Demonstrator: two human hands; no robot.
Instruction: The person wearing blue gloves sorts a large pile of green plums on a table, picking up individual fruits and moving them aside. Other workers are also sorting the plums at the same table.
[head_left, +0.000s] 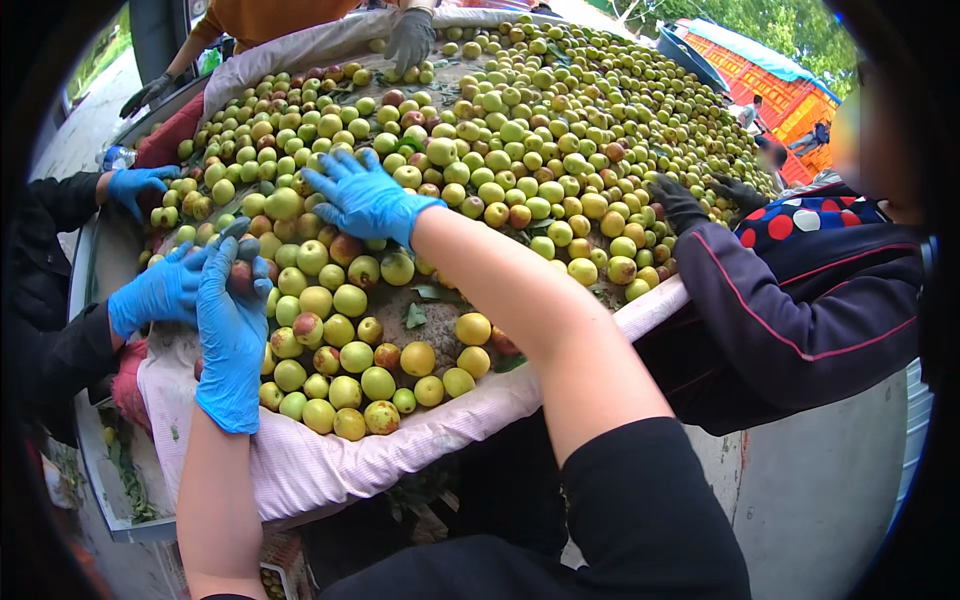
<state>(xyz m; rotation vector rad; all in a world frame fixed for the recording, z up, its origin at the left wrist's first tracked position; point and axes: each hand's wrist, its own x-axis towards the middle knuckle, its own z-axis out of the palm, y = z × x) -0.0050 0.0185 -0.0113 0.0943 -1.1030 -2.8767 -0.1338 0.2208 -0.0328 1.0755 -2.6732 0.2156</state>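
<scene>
My left hand (232, 337), in a blue glove, has its fingers curled around a dark reddish jujube-like fruit (241, 277) above the left side of the pile. My right hand (366, 196), gloved the same way, lies palm down with spread fingers over green and yellow fruits; whatever is under the palm is hidden. Between my arms, yellow-green fruits (356, 357) with red-brown blotches line the near edge. A bare patch of the sorting table's surface (420, 330) carries green leaves (414, 316).
A pale cloth-wrapped rim (450, 412) borders the heap. At left, another person's blue-gloved hand (161, 289) works close beside my left hand. Dark-gloved hands (679, 202) of a co-worker reach in from the right. A grey-gloved hand (411, 41) touches fruit at the far side.
</scene>
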